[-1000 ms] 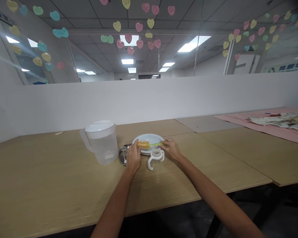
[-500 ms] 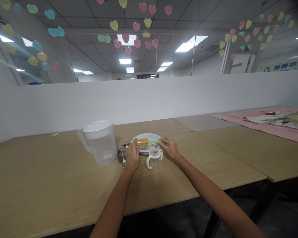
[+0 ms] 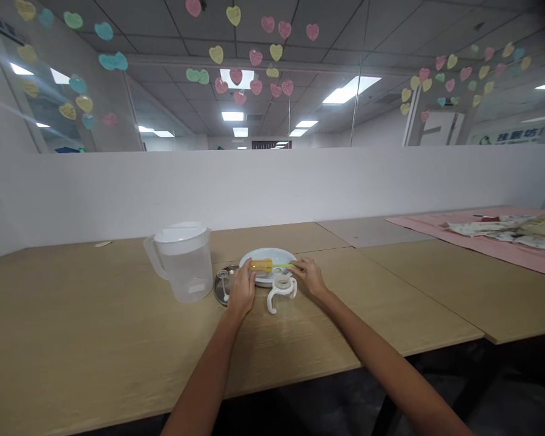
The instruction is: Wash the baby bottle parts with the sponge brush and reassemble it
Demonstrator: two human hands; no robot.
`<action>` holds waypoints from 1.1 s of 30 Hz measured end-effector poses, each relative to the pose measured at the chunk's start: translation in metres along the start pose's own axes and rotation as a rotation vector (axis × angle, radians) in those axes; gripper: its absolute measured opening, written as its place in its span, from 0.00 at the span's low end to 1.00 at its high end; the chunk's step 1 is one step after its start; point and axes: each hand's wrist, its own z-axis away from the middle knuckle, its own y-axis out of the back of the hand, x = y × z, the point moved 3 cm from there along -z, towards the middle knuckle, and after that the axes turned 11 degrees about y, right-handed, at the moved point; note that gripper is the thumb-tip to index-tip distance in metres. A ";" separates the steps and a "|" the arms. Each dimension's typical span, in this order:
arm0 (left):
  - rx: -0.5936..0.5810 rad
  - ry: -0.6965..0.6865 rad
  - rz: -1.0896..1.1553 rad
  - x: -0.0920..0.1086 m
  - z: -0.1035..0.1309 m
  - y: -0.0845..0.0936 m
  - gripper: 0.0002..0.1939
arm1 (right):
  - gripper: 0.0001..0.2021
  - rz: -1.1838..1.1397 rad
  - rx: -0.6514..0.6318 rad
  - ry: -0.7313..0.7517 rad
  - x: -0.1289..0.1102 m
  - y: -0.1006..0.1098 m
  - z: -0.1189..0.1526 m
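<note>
My left hand (image 3: 242, 289) is wrapped round a small yellow, partly clear cylinder (image 3: 260, 266) held on its side above a white bowl (image 3: 246, 257). From its right end runs a thin green stick (image 3: 282, 265), pinched in the fingers of my right hand (image 3: 309, 275). How far the stick reaches inside I cannot make out. Just in front of the bowl stands a clear cup with white handles (image 3: 272, 301), its top uncovered. Beside my left hand, a steel plate (image 3: 217, 295) carries a white straw piece with a ring (image 3: 223, 283).
Left of the plate stands a clear lidded pitcher (image 3: 188, 266) with some water. A pink cloth (image 3: 418, 225) with patterned fabric (image 3: 490, 229) covers the far right of the wooden table (image 3: 95, 339). A low white wall (image 3: 272, 188) borders the back.
The view has tipped slightly upward, so the scene sits a little lower. Both hands keep the same hold on the yellow cylinder and green stick, with hardly any visible movement.
</note>
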 end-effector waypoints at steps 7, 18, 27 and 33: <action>0.029 -0.027 -0.014 0.001 0.000 0.002 0.22 | 0.18 -0.019 -0.032 0.041 -0.001 0.001 -0.001; 0.028 -0.006 -0.021 -0.006 -0.002 -0.001 0.22 | 0.14 -0.030 0.029 0.074 -0.011 0.007 -0.002; 0.009 0.055 -0.004 0.001 -0.004 0.002 0.23 | 0.13 -0.174 0.118 -0.056 -0.017 0.009 -0.004; 0.011 0.063 0.017 0.009 -0.006 0.007 0.23 | 0.15 -0.249 0.183 -0.109 -0.013 0.006 -0.005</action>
